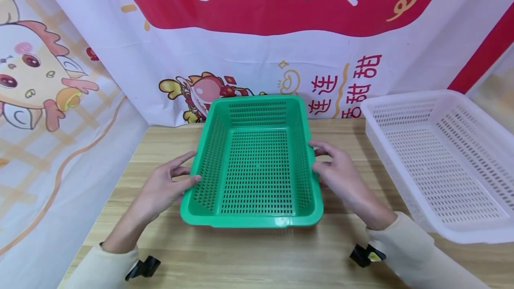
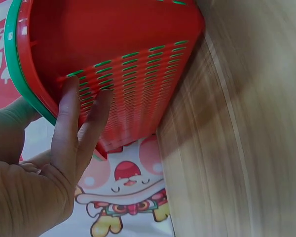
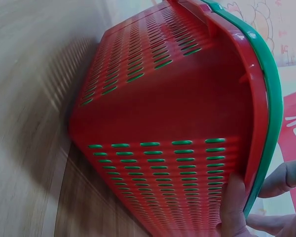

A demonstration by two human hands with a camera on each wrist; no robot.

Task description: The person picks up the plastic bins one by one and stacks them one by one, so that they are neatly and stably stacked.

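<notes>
A green plastic basket with slotted walls sits nested inside a red basket of the same shape, on the wooden table. From above, the green one nearly hides the red. My left hand grips the left side, thumb over the green rim and two fingers against the red slotted wall. On the opposite side my right hand grips the rims, with a digit pressed to the red wall just under the edge. The inside of the green basket shows its bare slotted floor.
A white slotted basket stands to the right on the table. Behind the table hangs a printed red and white cloth, close to the baskets' far end. Another printed cloth borders the table at left.
</notes>
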